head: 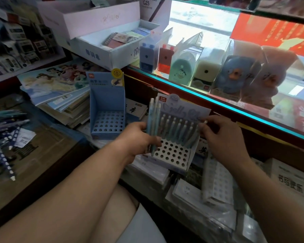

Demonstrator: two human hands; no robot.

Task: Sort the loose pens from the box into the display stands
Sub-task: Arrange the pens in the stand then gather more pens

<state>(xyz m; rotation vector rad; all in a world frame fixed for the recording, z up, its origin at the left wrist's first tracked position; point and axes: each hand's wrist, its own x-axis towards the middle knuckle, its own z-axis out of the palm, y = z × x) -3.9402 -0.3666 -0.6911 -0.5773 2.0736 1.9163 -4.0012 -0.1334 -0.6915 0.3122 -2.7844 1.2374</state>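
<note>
A bundle of pale blue pens (154,118) is gripped upright in the left hand (137,137), with the fingers curled round the barrels and the thumb pressed across the front. The bundle is held just at the left edge of a white display stand (174,155), whose perforated base is tilted toward the camera. The rear holes of this stand are filled by rows of matching pens (177,128), while the front holes are seen open.

A single pen (205,122) at the right end of those rows is pinched near its top by the thumb and curled fingertips of the right hand (223,137). Whether that pen is seated in a hole cannot be told.

A blue display stand (106,102) is set just to the left of the white one, and no pens are seen in its holes. Further left, loose pens (5,127) in blue patterns are scattered on a flattened cardboard box (42,155). A stack of notebooks (60,95) is piled behind the blue stand. Boxed pencil sharpeners (181,69) are lined up on a glass counter (235,106) at the right.
</note>
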